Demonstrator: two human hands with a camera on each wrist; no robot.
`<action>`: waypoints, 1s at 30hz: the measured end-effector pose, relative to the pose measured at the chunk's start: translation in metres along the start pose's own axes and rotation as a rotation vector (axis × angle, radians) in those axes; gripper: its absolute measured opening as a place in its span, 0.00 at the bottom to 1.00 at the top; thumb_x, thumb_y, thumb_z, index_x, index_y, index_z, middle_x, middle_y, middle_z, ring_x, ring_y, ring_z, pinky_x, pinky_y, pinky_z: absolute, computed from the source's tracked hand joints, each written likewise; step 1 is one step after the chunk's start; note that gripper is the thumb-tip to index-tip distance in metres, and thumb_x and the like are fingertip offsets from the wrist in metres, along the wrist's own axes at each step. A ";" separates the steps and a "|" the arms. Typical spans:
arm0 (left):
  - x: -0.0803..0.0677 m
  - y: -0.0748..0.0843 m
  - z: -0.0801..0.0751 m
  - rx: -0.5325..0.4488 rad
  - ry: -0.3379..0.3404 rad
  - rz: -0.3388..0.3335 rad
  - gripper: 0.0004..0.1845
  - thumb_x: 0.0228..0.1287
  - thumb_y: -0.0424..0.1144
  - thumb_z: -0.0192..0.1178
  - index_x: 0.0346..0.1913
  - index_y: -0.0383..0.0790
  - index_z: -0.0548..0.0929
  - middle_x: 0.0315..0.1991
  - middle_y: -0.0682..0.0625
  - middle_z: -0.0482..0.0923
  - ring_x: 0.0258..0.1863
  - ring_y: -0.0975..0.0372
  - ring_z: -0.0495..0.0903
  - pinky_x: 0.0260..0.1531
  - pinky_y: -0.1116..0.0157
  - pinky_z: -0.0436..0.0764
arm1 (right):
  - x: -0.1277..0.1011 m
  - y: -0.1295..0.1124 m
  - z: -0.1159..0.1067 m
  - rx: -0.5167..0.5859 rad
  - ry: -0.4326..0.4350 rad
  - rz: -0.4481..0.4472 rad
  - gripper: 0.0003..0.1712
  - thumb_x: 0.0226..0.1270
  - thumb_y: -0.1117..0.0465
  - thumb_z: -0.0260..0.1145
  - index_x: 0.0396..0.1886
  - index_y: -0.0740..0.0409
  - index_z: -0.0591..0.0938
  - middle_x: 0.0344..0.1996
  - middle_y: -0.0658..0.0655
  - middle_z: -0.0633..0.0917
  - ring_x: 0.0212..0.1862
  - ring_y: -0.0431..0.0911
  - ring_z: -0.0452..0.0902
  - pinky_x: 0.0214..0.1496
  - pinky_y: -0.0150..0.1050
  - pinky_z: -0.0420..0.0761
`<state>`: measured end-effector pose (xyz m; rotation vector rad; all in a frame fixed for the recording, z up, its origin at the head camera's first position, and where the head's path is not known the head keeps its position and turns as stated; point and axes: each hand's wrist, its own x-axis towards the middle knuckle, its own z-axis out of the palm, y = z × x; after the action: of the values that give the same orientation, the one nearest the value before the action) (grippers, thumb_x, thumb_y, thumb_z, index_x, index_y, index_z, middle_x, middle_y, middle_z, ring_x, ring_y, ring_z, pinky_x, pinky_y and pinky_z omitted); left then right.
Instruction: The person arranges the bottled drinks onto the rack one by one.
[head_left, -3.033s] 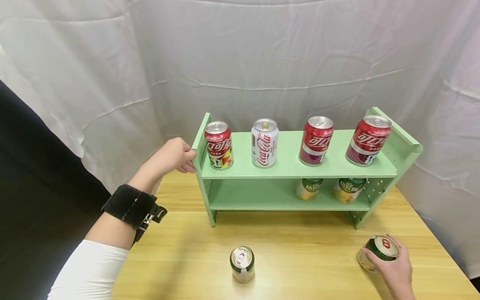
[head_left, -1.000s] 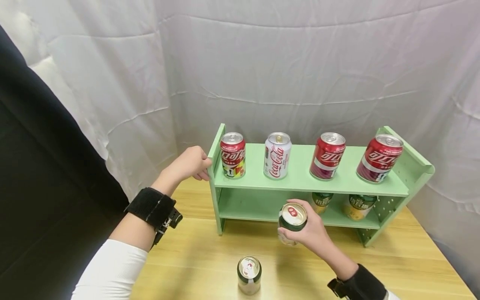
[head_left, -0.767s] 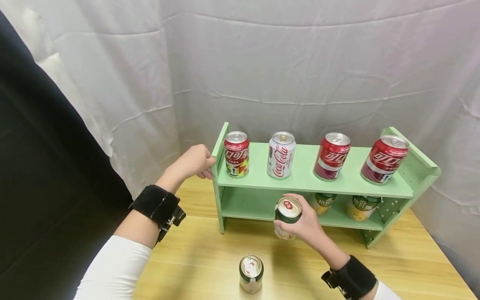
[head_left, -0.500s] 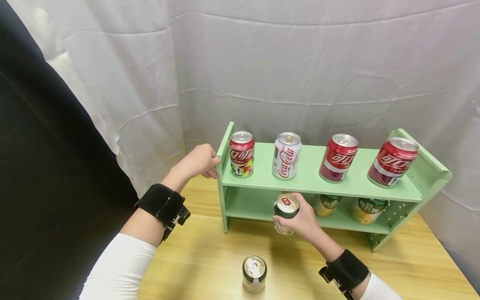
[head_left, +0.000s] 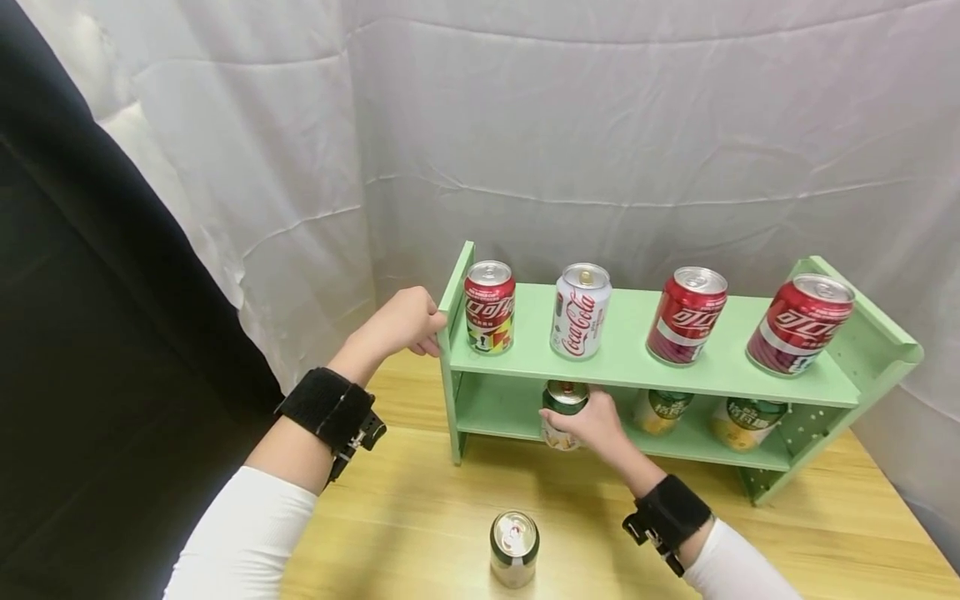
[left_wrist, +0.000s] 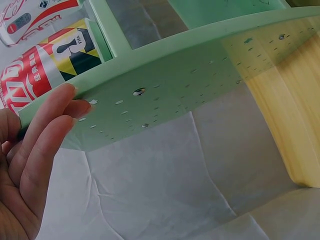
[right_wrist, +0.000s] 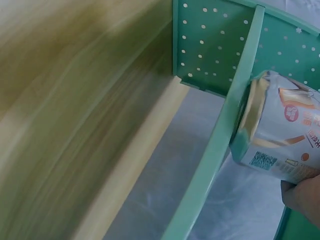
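My left hand (head_left: 408, 321) grips the left side panel of a pale green two-tier shelf (head_left: 626, 329). In the left wrist view the fingers (left_wrist: 40, 155) lie along that panel's outer face, at its edge. My right hand (head_left: 597, 421) holds an upright green and white drink can (head_left: 558, 435) at the front of the lower board, left of the middle. In the right wrist view the can's base (right_wrist: 252, 112) is right at the board's front edge, and the thumb side of the hand (right_wrist: 305, 197) shows at the right.
On the upper board stand a red and yellow cola can (head_left: 490, 308), a white Coca-Cola can (head_left: 581, 312) and two red cans (head_left: 686, 317). Two green and gold cans (head_left: 660, 412) stand on the lower board. Another can (head_left: 514, 550) stands on the wooden table (head_left: 420, 517) in front.
My right hand has carried the green and white can from the table's right side leftward, then forward to the lower board. My left hand keeps its hold as the head view shifts.
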<state>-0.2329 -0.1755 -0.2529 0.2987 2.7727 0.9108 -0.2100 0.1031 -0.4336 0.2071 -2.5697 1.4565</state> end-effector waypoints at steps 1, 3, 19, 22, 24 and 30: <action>0.001 0.001 0.000 0.004 0.000 0.002 0.14 0.64 0.32 0.47 0.22 0.34 0.76 0.26 0.41 0.85 0.24 0.58 0.86 0.26 0.65 0.86 | 0.002 0.001 0.000 0.018 -0.003 0.000 0.48 0.43 0.55 0.78 0.63 0.65 0.66 0.49 0.67 0.78 0.48 0.58 0.77 0.50 0.51 0.80; 0.002 0.002 0.000 0.011 -0.005 0.002 0.14 0.64 0.32 0.46 0.22 0.34 0.76 0.25 0.42 0.85 0.24 0.58 0.85 0.26 0.65 0.85 | 0.006 0.003 -0.001 0.064 -0.012 0.002 0.49 0.44 0.57 0.77 0.65 0.63 0.62 0.52 0.68 0.76 0.50 0.59 0.76 0.52 0.53 0.79; 0.003 -0.002 -0.001 0.002 -0.006 -0.021 0.15 0.65 0.34 0.47 0.23 0.33 0.77 0.26 0.42 0.85 0.24 0.58 0.85 0.29 0.62 0.86 | 0.016 0.017 -0.002 0.162 -0.092 -0.042 0.61 0.46 0.53 0.78 0.74 0.53 0.49 0.71 0.63 0.58 0.71 0.60 0.53 0.72 0.58 0.57; 0.003 -0.002 0.000 -0.003 -0.004 -0.004 0.15 0.65 0.34 0.47 0.23 0.33 0.77 0.26 0.41 0.85 0.24 0.58 0.85 0.27 0.64 0.86 | 0.008 0.019 -0.002 0.106 -0.073 0.003 0.60 0.45 0.51 0.78 0.72 0.58 0.53 0.67 0.67 0.65 0.67 0.61 0.61 0.69 0.56 0.63; 0.004 -0.003 0.001 -0.003 -0.010 -0.007 0.15 0.66 0.34 0.47 0.23 0.33 0.77 0.26 0.42 0.85 0.24 0.58 0.85 0.27 0.64 0.86 | -0.001 0.021 -0.001 0.069 -0.057 0.026 0.59 0.43 0.50 0.79 0.71 0.61 0.56 0.62 0.70 0.70 0.64 0.62 0.66 0.67 0.57 0.66; 0.002 -0.002 0.000 0.004 -0.001 -0.017 0.15 0.65 0.34 0.47 0.24 0.32 0.78 0.25 0.42 0.85 0.24 0.58 0.85 0.26 0.65 0.86 | -0.027 0.029 0.000 0.126 0.020 -0.050 0.55 0.44 0.58 0.79 0.69 0.66 0.58 0.64 0.70 0.67 0.66 0.62 0.62 0.70 0.55 0.62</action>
<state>-0.2354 -0.1766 -0.2545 0.2759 2.7725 0.9011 -0.1893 0.1183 -0.4638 0.2703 -2.4404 1.5956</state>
